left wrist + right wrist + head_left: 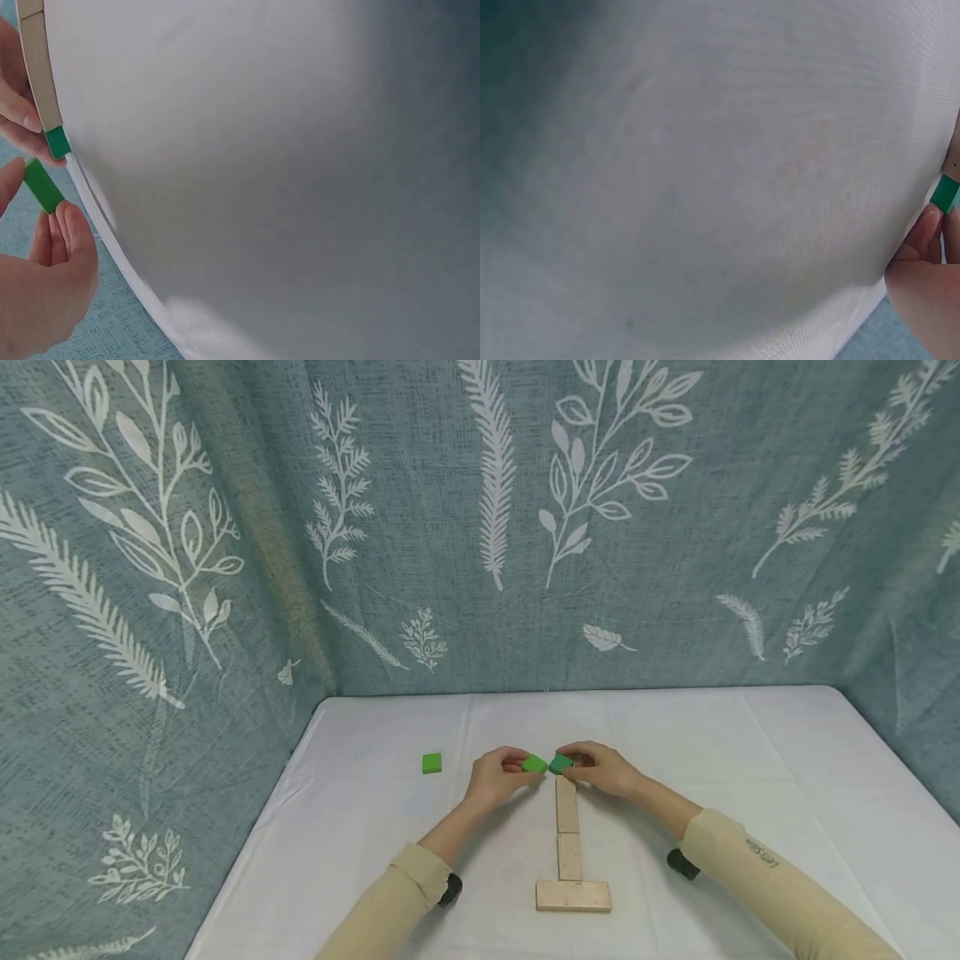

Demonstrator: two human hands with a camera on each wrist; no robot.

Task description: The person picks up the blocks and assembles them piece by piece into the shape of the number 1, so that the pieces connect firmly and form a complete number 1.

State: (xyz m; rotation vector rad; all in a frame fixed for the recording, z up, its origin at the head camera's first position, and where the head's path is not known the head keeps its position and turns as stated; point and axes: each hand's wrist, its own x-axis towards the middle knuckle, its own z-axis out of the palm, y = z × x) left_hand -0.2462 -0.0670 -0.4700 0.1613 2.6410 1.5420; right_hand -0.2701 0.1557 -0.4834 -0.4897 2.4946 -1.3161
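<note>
My left hand (498,778) pinches a bright green block (534,764) between thumb and fingers. Just right of it, my right hand (606,769) holds a darker green block (560,764) at the far end of a row of wooden blocks. Two plain wooden blocks lie end to end in that row, the far one (567,804) and the near one (570,857). Across their near end lies another wooden block (573,896), making an upside-down T. In the left wrist view the bright green block (43,186) is tilted, apart from the dark green block (57,142).
Another bright green block (432,763) lies on the white-covered table (360,860), left of my left hand. A blue-grey curtain (435,543) with white leaf patterns hangs behind the table and along both sides.
</note>
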